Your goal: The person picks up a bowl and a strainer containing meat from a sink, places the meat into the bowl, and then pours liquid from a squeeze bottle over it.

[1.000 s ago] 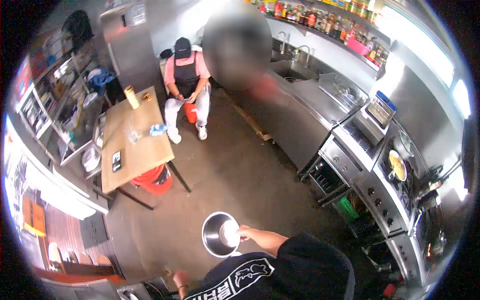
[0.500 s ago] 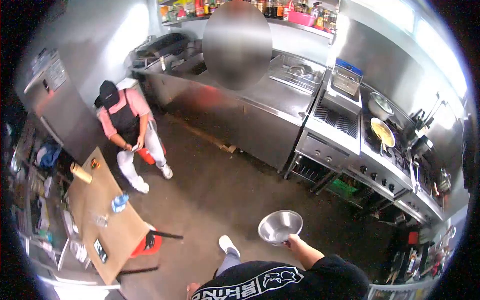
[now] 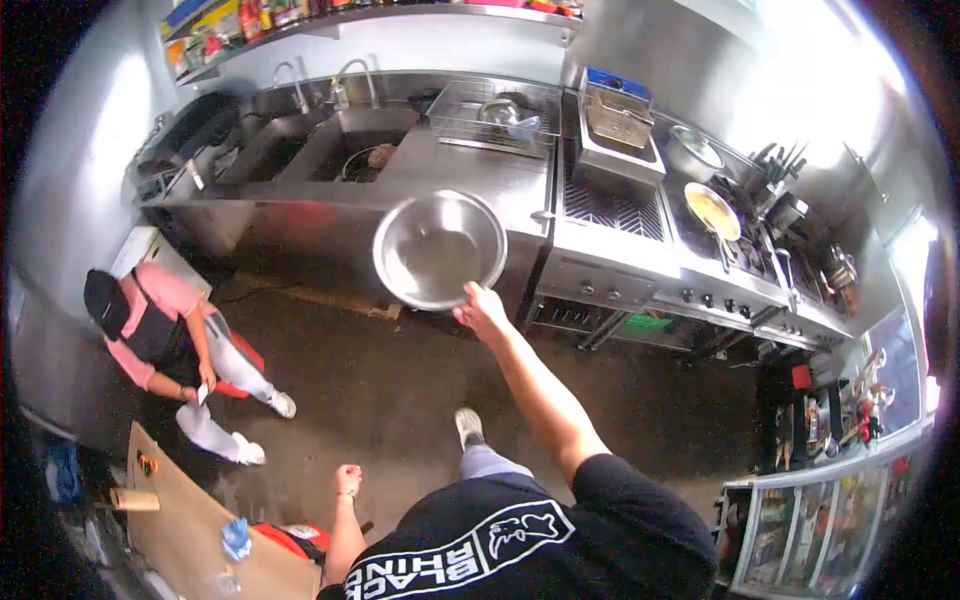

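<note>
My right hand (image 3: pixel 482 312) grips the rim of a wide metal mixing bowl (image 3: pixel 440 250) with my arm stretched forward. The bowl is tilted so its shiny inside faces me, and I see no food in it. Behind the bowl lies the steel counter (image 3: pixel 400 180) with its sinks. Down at my left side, my left hand (image 3: pixel 347 480) hangs with its fingers curled and nothing visible in them. It is nearest to the brown-topped table (image 3: pixel 185 520).
A seated person (image 3: pixel 160 340) in a pink shirt and black cap is at the left. The double sink (image 3: pixel 345 150) and a wire dish rack (image 3: pixel 495 115) are ahead. To the right, a pan (image 3: pixel 712 212) of yellowish food stands on the stove (image 3: pixel 740 285).
I have stepped closer to the sink counter. My right hand has lifted the bowl up and forward. My left hand has come further into view.
</note>
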A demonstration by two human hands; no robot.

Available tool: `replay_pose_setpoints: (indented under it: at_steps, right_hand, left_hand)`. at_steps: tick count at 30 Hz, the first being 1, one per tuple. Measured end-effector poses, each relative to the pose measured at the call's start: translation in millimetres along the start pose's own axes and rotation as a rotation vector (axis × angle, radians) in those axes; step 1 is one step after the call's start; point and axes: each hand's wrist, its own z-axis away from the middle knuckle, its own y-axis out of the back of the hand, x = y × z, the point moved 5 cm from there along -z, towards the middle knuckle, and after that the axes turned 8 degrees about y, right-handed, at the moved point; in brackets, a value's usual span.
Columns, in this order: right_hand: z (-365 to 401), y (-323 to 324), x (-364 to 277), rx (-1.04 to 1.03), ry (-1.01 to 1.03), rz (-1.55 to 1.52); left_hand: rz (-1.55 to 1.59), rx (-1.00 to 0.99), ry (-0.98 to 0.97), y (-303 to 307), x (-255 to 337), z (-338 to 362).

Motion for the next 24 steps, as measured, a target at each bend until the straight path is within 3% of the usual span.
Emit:
replay_pose_setpoints:
  at_steps: [2,4,6,8,12,17,19,20,21,22,23,24]
  right_hand:
    - [-54,-25,-7,-0.065,0.099,0.003]
    - [-105,-43,-11,0.02,0.093,0.016]
    - [-160,-50,-10,0.073,0.082,0.0]
    - [-199,-54,-12,0.107,0.037,-0.014]
    - [-262,-62,-26,0.166,0.062,0.016]
    - [-306,-53,-37,-0.009,0.013,0.001]
    - [-299,-45,-49,-0.173,-0.016,0.18]
    - [-299,-25,-58,-0.141,0.077,0.372]
    - [-316,8,-60,-0.063,0.438,0.99]
    - [-308,36,-72,0.084,0.621,1.211]
    - [-287,60,-92,0.292,0.928,1.518]
    - [-263,71,-129,0.455,0.856,1.774]
  left_hand:
    - [-0.102,-0.003,0.035,0,16,-9]
    - [-0.198,-0.004,0.07,-9,21,-20]
    - [-0.112,0.026,0.26,-5,-3,-26]
    - [-0.564,0.235,-0.092,-5,-19,-4]
    - [-0.737,-0.015,0.13,-31,-18,-16]
    - [-0.643,-0.11,0.199,-51,22,-72]
    - [-0.541,-0.118,0.212,-54,39,-100]
    - [-0.457,-0.12,0.226,-55,46,-116]
    - [-0.329,-0.123,0.245,-55,53,-131]
    - [-0.122,-0.12,0.283,-59,64,-146]
    - [0.069,-0.101,0.305,-65,84,-155]
    - [0.111,-0.222,0.464,-59,84,-170]
